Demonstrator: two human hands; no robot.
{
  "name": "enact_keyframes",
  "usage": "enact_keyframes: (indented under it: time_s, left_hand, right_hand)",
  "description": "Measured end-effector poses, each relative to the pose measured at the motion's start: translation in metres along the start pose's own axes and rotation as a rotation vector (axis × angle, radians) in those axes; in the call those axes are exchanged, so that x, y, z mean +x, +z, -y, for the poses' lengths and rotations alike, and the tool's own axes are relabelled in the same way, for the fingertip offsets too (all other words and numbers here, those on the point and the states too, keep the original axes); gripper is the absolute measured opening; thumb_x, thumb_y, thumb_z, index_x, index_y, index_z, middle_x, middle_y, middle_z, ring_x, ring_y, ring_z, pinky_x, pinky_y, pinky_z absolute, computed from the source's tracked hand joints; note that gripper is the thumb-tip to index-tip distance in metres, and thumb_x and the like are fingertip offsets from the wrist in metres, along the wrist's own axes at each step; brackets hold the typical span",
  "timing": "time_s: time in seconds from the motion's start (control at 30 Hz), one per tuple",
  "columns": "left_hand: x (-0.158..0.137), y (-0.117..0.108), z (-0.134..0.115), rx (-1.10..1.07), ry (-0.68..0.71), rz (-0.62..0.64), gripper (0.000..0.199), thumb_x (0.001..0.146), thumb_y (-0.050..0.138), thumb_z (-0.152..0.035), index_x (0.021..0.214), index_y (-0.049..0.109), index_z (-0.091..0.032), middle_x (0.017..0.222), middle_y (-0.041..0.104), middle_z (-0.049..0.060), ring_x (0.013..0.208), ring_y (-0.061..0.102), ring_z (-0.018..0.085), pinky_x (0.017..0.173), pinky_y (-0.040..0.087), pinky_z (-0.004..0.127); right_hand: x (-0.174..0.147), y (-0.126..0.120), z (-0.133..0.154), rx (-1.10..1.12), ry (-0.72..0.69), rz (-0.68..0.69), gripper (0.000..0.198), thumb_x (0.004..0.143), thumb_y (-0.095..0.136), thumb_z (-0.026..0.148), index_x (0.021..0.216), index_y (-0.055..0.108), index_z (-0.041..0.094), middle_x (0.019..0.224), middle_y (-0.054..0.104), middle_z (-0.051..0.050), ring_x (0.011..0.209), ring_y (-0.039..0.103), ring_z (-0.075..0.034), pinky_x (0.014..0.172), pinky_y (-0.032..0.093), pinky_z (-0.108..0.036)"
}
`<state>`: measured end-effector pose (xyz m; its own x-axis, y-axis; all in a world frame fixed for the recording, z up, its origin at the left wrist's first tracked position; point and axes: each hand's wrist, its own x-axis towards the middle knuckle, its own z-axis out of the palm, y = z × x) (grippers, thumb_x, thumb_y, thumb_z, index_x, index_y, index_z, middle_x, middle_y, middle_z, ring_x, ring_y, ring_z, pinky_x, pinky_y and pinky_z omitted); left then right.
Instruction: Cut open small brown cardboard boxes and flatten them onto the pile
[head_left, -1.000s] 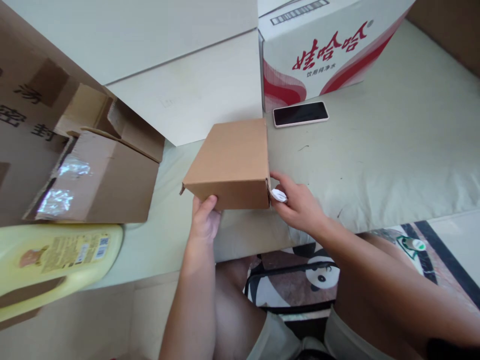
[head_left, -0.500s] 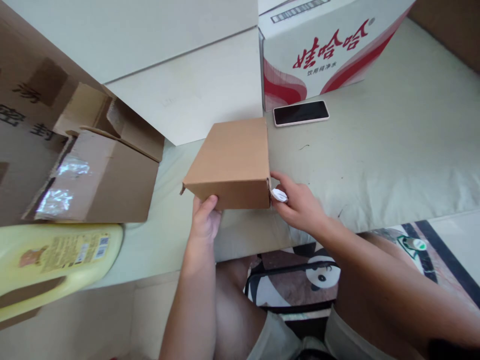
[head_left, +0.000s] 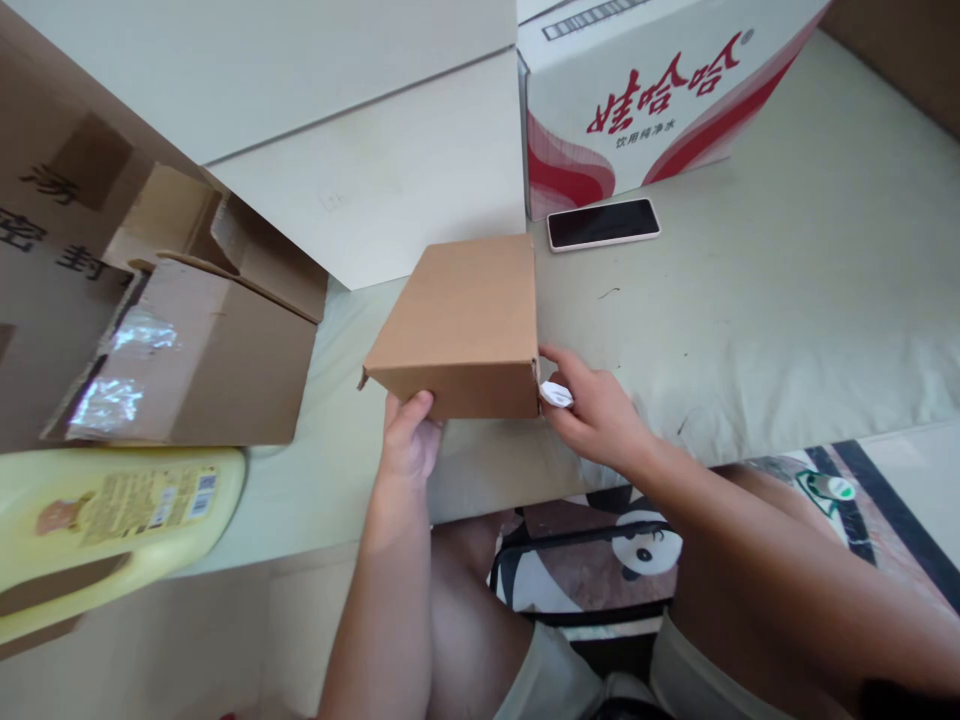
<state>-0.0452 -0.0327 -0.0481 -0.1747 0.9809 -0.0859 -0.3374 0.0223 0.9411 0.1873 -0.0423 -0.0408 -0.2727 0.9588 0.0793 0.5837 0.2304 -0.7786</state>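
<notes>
A small brown cardboard box [head_left: 465, 305] sits in front of me, its plain top facing up and a small flap sticking out at its near left corner. My left hand [head_left: 411, 435] grips its near lower edge, thumb on the front side and fingers hidden beneath. At the right side of the box, my right hand [head_left: 592, 405] is closed around a small white crumpled piece [head_left: 557, 394], perhaps paper or plastic. Its index finger reaches along the box's right side, near the front corner. What its other fingertips touch is hidden.
Stacked white boxes [head_left: 420, 170] stand behind, beside a red-and-white water carton [head_left: 645, 110]. A phone [head_left: 604, 225] lies before the carton on the pale green cloth [head_left: 787, 290]. To the left are an opened cardboard box [head_left: 225, 360] and a yellow jug [head_left: 150, 510]. A panda-patterned bag [head_left: 585, 570] is below.
Almost nothing differs. My right hand and the white piece have shifted very slightly left; the box stays in place in my left hand.
</notes>
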Motion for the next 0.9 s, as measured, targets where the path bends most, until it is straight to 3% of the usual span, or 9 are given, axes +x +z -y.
enact_keyframes:
  time_s: [0.13, 0.33, 0.9]
  left_hand:
    - [-0.0002, 0.0008, -0.0005, -0.032, -0.024, -0.034, 0.064, 0.055, 0.092, -0.045, 0.114, 0.071, -0.03, 0.092, 0.079, 0.001, 0.083, 0.073, 0.02, 0.062, 0.055, 0.025]
    - [0.0006, -0.0031, 0.0014, -0.031, -0.037, -0.012, 0.068, 0.057, 0.092, -0.045, 0.12, 0.07, -0.03, 0.097, 0.08, 0.002, 0.09, 0.074, 0.021, 0.071, 0.058, 0.027]
    - [-0.0007, 0.0032, -0.0013, -0.056, -0.046, -0.05, 0.06, 0.052, 0.093, -0.041, 0.108, 0.075, -0.029, 0.092, 0.08, 0.002, 0.082, 0.074, 0.02, 0.063, 0.057, 0.025]
  right_hand:
    - [0.0002, -0.0004, -0.001, 0.007, -0.006, -0.008, 0.057, 0.086, 0.046, 0.028, 0.14, 0.047, 0.013, 0.078, 0.075, -0.007, 0.065, 0.065, -0.024, 0.059, 0.038, -0.032]
    - [-0.0004, -0.0015, 0.0006, 0.005, -0.004, 0.014, 0.06, 0.085, 0.045, 0.026, 0.143, 0.045, 0.011, 0.075, 0.074, -0.006, 0.061, 0.062, -0.023, 0.058, 0.036, -0.032]
    - [-0.0009, -0.0013, 0.0002, -0.019, 0.01, 0.045, 0.063, 0.084, 0.043, 0.025, 0.145, 0.043, 0.01, 0.077, 0.073, -0.007, 0.062, 0.061, -0.023, 0.058, 0.036, -0.032]
